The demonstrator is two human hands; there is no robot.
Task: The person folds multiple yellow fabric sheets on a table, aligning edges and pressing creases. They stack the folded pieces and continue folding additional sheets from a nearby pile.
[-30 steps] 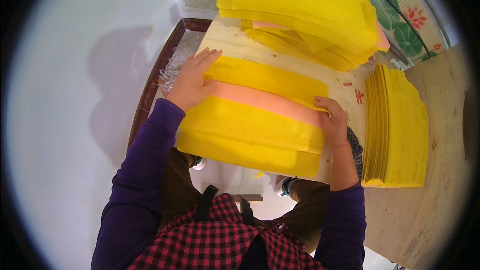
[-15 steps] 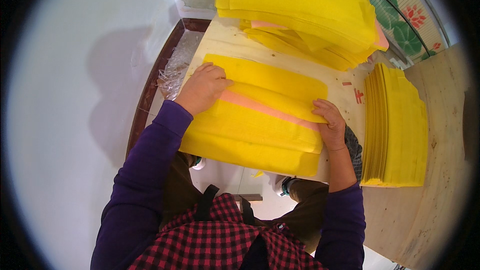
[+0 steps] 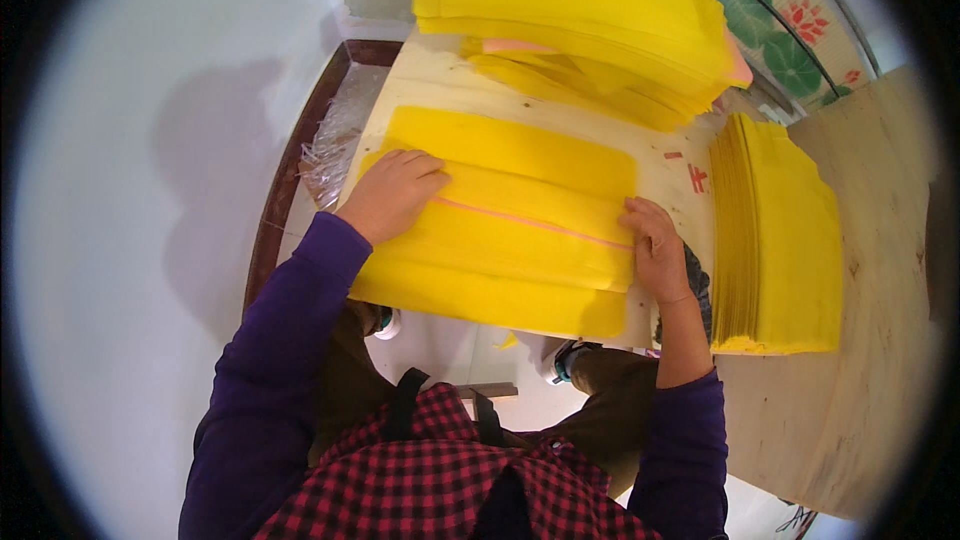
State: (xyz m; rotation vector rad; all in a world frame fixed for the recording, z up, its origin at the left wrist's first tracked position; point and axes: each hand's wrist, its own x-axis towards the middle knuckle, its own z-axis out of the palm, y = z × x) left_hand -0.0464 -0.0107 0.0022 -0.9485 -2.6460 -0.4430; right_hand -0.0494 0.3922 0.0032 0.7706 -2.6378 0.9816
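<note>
A yellow sheet [image 3: 500,265], paper or thin cloth, lies across the near part of the wooden table with its folds running side to side. Between two of its yellow layers a narrow pink strip [image 3: 530,222] shows. My left hand [image 3: 395,195] rests on the left end of the fold, fingers bent over the layer's edge. At the right end, my right hand [image 3: 655,250] holds the side of the same fold with curled fingers; its thumb is partly hidden. Whether one sheet or several lie under my hands I cannot tell.
A tall pile of yellow sheets [image 3: 570,10] stands at the far side of the wooden table [image 3: 425,80]. On the right, a neat folded stack [image 3: 785,250] sits near a wooden board [image 3: 870,360]. Small red scraps [image 3: 697,178] lie between them. A white wall [image 3: 100,240] rises at left.
The upper yellow fold has come down toward me and covers most of the pink strip, which is now a thin line. My left hand has moved lower and flatter. The view has shifted slightly.
</note>
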